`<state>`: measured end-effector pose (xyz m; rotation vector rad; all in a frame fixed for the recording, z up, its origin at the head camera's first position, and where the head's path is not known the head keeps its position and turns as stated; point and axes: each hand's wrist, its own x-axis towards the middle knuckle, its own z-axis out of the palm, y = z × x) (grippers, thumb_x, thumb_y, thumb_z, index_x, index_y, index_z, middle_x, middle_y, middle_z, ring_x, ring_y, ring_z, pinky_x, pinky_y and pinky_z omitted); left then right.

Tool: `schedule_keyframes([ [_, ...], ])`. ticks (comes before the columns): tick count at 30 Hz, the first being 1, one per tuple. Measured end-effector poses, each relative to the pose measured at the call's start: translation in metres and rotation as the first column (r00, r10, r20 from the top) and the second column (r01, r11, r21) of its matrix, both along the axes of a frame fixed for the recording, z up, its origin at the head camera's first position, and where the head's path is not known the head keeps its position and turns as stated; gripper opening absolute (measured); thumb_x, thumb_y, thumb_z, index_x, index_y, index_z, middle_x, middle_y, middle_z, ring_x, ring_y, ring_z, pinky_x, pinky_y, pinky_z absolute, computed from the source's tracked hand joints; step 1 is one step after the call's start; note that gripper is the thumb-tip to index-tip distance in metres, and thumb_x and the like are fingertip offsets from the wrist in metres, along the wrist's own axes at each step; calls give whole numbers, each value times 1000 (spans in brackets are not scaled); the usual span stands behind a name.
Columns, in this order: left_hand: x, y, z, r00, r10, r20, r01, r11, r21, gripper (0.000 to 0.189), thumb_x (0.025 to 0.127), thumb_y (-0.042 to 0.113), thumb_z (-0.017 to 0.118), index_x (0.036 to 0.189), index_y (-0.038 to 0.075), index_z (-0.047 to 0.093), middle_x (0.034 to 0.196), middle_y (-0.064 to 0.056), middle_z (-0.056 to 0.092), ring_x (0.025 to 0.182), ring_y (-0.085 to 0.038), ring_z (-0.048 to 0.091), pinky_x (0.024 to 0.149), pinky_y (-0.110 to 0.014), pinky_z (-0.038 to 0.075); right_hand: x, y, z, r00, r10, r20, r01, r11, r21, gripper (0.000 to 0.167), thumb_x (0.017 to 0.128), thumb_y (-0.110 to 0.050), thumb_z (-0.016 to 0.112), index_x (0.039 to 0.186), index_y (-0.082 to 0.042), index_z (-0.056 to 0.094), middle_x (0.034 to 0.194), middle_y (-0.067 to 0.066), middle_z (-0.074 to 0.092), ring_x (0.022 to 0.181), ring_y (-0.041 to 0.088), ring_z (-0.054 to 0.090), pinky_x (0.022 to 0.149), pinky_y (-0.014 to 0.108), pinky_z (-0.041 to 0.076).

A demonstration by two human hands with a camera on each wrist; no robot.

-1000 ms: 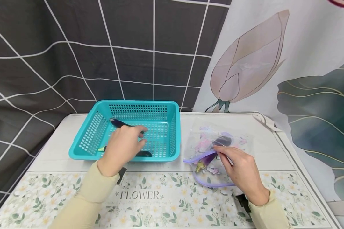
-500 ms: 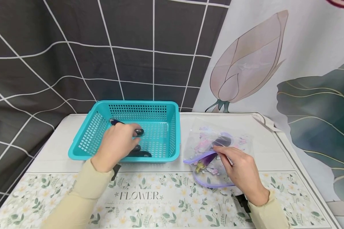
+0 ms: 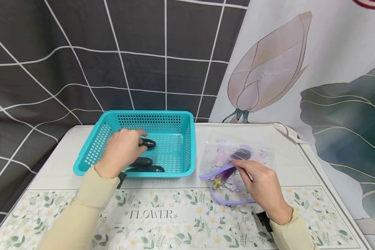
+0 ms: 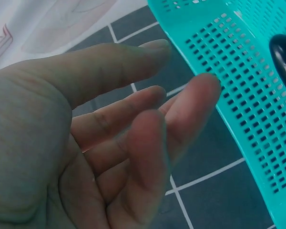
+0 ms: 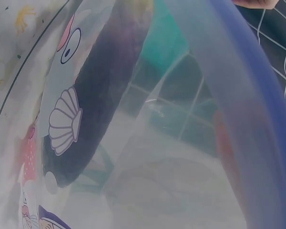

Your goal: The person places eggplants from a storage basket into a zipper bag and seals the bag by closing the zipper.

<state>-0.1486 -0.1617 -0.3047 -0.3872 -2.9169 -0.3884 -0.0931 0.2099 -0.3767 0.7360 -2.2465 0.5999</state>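
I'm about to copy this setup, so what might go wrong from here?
The bagged eggplant lies with its stem end at the open mouth, so it could slide out if the clear bag tips.
The right hand pinches one edge of that bag, so losing it might let the mouth sag shut.
The dark eggplants in the teal basket look glossy; one might slip from the left hand if lifted.

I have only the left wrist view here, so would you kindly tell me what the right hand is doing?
Observer: In the head view, the right hand pinches a clear bag by its purple edge.
Operator: Thank you; may I ask whether anything is inside that bag?
Observer: Yes, one eggplant lies in it, stem end toward the open mouth.
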Motion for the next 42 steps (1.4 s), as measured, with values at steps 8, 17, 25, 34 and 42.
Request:
schedule_keyframes([
  [8,-8,-12,-1,999,4,41,-4,1000,2,36,82,7,80,116,-2,72,94,-17,74,80,-32,71,64,-49,56,0,0,-1,1000,6,2,-6,1000,9,38,73,12,80,107,-6,77,102,6,76,90,22,74,73,37,58],
  [17,-22,-24,-5,996,6,86,-6,1000,4,37,83,7,79,119,-2,71,99,-20,74,83,-33,70,68,-50,55,0,0,-2,1000,10,-3,-10,1000,6,38,73,12,80,106,-6,77,102,5,76,90,22,74,73,37,58],
  [25,-32,-32,-7,989,25,146,-27,1000,10,38,84,5,77,120,-3,70,95,-20,73,75,-31,69,66,-48,55,0,0,-1,1000,13,0,-13,1000,6,38,73,12,80,106,-6,77,102,5,76,91,22,73,73,37,58],
  [34,-42,-36,-6,978,59,201,-52,998,-40,37,85,4,75,121,-4,69,117,-26,68,95,-42,66,78,-55,54,0,0,-1,1000,11,1,-11,1000,7,38,73,12,80,106,-6,77,102,5,76,91,22,74,74,38,58],
  [42,-52,-44,-7,962,73,262,-60,997,-58,41,86,5,74,125,-4,67,123,-27,65,104,-45,62,82,-57,53,1,0,-1,1000,11,6,-11,1000,14,38,74,12,80,107,-6,76,103,6,76,91,23,74,74,38,58],
])
